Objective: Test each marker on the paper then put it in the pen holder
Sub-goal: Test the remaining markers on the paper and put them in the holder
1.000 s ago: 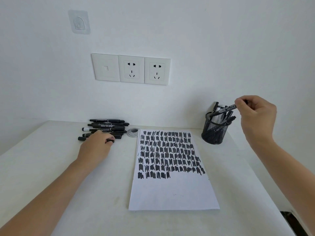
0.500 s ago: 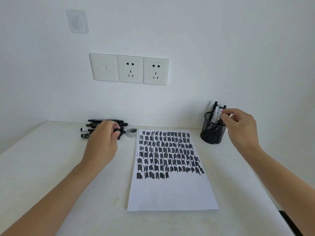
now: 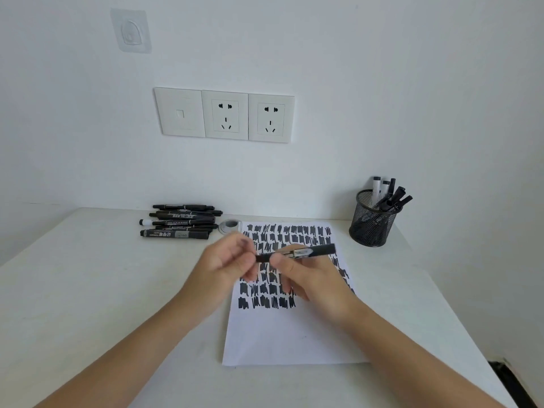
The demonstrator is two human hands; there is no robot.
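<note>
Both hands, left hand (image 3: 226, 260) and right hand (image 3: 306, 272), pinch one marker (image 3: 297, 253) above the paper (image 3: 294, 340). Several sit in the holder (image 3: 372, 225) at two o'clock; a pile (image 3: 179, 222) waits at ten o'clock.

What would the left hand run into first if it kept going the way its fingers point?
Probably the right hand: the left hand points rightward along the marker both hold above the paper. Depth is unclear.

Two bare forearms reach in from below, no sleeves, watch or rings visible; left hand (image 3: 228, 262) and right hand (image 3: 309, 275) show short, unpainted nails.
</note>
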